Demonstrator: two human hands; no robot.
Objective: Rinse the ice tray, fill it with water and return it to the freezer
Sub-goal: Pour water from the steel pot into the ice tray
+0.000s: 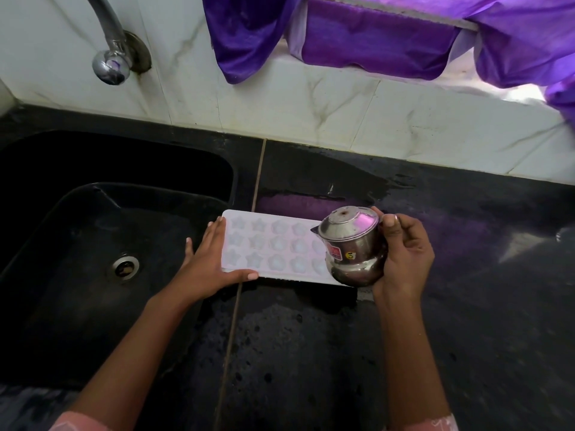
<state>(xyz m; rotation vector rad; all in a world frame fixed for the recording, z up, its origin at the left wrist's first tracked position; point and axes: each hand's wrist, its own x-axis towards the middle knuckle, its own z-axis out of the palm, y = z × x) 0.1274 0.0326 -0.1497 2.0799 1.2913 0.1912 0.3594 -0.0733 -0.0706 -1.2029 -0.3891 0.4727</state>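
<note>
A white ice tray (273, 244) with star and round moulds lies flat on the black counter, just right of the sink. My left hand (211, 259) grips its left end, thumb along the near edge and fingers over the far corner. My right hand (404, 253) holds a small steel pot (353, 244) with a red sticker, tipped on its side over the tray's right end, its spout pointing left. The pot hides the tray's right part. Whether water is pouring I cannot tell.
A black sink (93, 244) with a steel drain (125, 267) fills the left. A chrome tap (110, 54) juts from the marble-tiled wall above it. The dark counter (466, 275) is wet in patches. Purple cloth (389, 35) hangs at the top right.
</note>
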